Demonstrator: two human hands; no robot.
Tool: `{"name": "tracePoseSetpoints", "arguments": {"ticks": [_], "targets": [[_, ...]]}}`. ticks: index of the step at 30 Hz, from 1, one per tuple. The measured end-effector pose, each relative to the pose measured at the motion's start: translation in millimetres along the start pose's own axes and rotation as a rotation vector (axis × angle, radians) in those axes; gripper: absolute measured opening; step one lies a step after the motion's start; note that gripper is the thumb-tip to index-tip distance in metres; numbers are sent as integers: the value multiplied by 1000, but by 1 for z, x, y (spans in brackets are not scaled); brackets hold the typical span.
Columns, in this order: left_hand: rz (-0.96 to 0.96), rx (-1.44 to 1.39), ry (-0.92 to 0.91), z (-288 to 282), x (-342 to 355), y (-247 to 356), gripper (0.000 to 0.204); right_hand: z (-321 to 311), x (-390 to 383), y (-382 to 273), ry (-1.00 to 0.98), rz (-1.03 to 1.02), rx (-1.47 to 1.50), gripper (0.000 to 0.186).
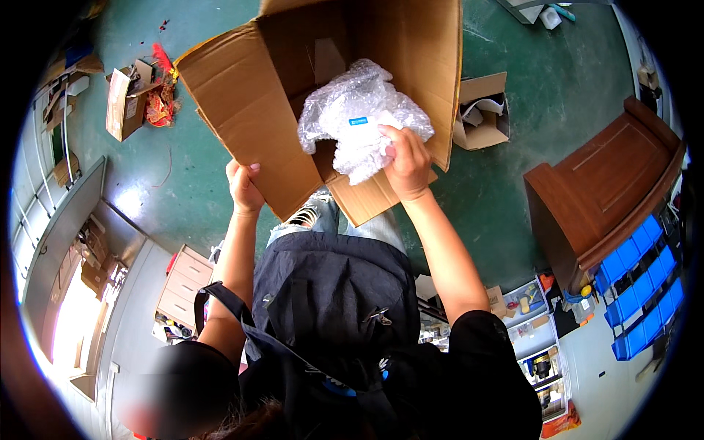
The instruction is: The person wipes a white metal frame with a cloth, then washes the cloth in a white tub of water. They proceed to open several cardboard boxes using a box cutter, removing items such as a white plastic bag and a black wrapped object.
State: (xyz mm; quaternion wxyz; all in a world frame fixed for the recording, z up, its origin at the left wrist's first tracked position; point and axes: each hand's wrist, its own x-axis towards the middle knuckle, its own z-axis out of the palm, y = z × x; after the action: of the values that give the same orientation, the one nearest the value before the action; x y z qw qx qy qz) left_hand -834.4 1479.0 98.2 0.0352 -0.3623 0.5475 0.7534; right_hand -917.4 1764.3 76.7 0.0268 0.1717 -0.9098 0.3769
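Note:
A large brown cardboard box [422, 62] stands open before me, its flaps spread. My left hand [245, 187] pinches the outer edge of its left flap [257, 125]. At the mouth of the box is a crumpled bundle of clear bubble wrap [367, 110] with a small blue label [358, 121] on it. My right hand [405, 161] grips the near right side of this bubble wrap, fingers closed. Whatever lies inside the wrap, I cannot make out. A narrow front flap [359, 198] hangs below the bundle, above my legs.
A small open carton [484, 121] sits on the green floor to the right, near a brown wooden lectern-like cabinet [601, 180]. Blue bins [638, 279] stand farther right. At the left are another carton [126, 106] and red decorations [161, 103]. A dark bag [330, 286] hangs against my front.

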Motion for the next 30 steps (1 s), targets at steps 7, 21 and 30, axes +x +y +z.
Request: {"name": "tracePoseSetpoints", "arguments": {"ticks": [7,21,30], "targets": [[29,-110,161,-14,4,16,26,-53,1,-1,320,114,192,17],[149,-108,314,-88,-5,37,26,-72,-26,107,388,667,86,33],[156,-69,284,-152,-25,50,33,49,-28,176,194,970,308,64]]}}
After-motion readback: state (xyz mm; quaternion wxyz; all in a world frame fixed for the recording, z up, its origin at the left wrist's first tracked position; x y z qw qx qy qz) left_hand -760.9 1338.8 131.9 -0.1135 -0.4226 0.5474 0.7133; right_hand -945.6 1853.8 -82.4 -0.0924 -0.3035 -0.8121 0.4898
